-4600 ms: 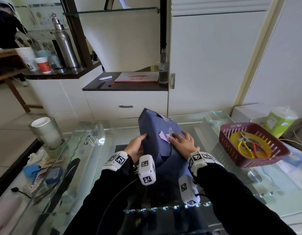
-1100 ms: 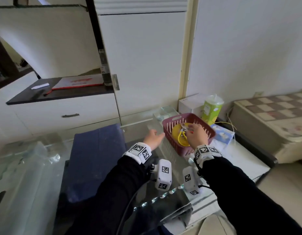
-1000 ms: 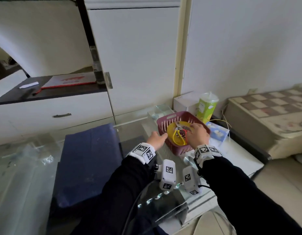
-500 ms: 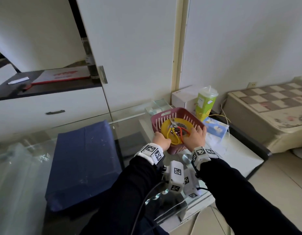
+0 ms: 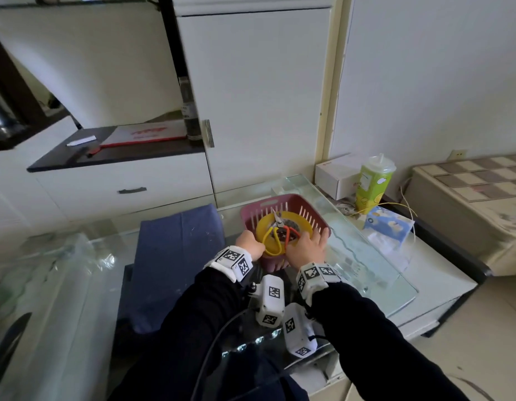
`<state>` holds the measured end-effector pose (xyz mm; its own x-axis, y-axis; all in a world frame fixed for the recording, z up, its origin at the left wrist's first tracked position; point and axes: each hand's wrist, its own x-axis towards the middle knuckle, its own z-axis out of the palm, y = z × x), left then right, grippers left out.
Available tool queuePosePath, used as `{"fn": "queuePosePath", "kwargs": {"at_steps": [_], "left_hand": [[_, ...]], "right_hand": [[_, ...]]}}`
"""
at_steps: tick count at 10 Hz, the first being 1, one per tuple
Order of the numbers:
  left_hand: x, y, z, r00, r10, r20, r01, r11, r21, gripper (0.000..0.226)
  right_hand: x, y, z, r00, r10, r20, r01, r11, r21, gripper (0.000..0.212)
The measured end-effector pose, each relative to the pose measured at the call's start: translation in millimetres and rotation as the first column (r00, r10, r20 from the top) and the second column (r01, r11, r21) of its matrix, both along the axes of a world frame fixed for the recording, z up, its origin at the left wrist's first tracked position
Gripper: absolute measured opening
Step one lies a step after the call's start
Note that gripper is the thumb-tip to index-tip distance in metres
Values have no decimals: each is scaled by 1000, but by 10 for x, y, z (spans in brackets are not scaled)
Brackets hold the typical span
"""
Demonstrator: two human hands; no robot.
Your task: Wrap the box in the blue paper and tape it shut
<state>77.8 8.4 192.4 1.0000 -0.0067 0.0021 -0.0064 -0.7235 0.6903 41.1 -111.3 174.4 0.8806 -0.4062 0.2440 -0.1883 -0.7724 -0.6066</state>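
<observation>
The box wrapped in blue paper (image 5: 178,256) lies flat on the glass table (image 5: 366,264), left of my hands and untouched. To its right stands a dark pink basket (image 5: 310,211) holding a yellow tape roll (image 5: 304,224) and scissors (image 5: 275,237) with yellow and orange handles. My left hand (image 5: 249,245) is curled on the basket's near left rim, beside the yellow handle. My right hand (image 5: 306,248) grips the near right rim, fingers over the edge. Whether a finger touches the scissors I cannot tell.
A green lidded cup (image 5: 372,183), a white carton (image 5: 336,175) and a blue tissue pack (image 5: 389,227) stand behind the basket to the right. A checked mattress (image 5: 468,195) lies far right. White cabinets with a dark shelf (image 5: 120,149) stand behind the table.
My hands left the wrapped box and went to the basket. They now hold its near rim, and the basket has slid left, away from the green cup.
</observation>
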Motion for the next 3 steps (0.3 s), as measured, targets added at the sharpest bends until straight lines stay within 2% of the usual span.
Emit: {"fn": "queuePosePath", "kwargs": {"at_steps": [1, 2, 3], "left_hand": [[0, 3, -3, 1000, -1, 23, 0, 1000, 27, 33], [-21, -3, 48, 999, -31, 42, 31, 1000, 5, 32], [-73, -23, 225, 996, -32, 84, 34, 999, -26, 35]], "right_hand": [[12, 3, 32, 998, 19, -54, -19, 1000, -3, 53], [-1, -22, 90, 990, 24, -137, -28, 999, -27, 56], [22, -63, 235, 987, 48, -153, -59, 996, -67, 53]]}}
